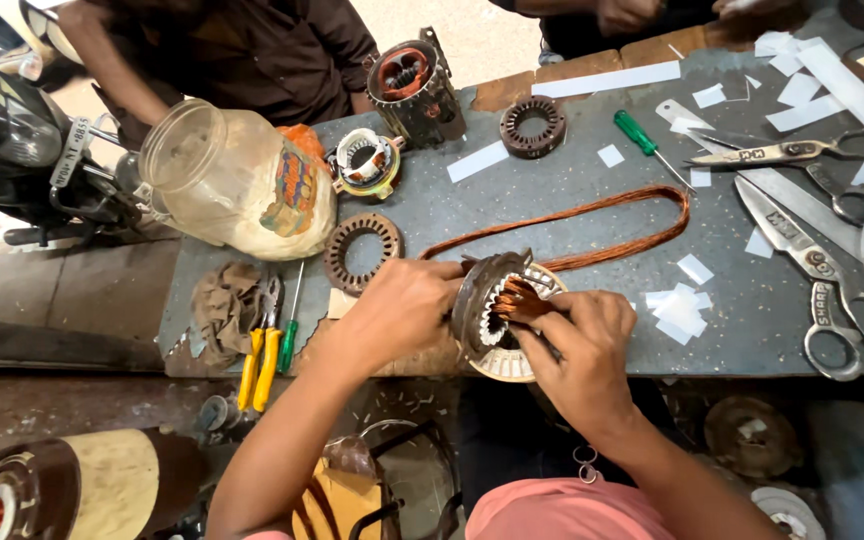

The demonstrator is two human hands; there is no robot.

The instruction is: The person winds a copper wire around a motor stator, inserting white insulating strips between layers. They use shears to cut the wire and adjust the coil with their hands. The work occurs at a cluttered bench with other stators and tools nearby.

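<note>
My left hand (399, 312) grips the rim of a round slotted metal stator core (479, 300), held on edge at the near side of the grey workbench (572, 215). My right hand (584, 345) pinches a bundle of copper wire (519, 298) inside the core's bore. A long loop of the same copper wire (592, 218) trails from the core across the bench to the right. A white ring-shaped part (504, 363) lies under the core.
A clear plastic jar (237, 180) lies on its side at left. Yellow-handled pliers (260, 362), green screwdrivers (642, 137), large scissors (832, 280), spare stator rings (362, 250) and white paper strips (607, 78) lie around. Other people stand at the far edge.
</note>
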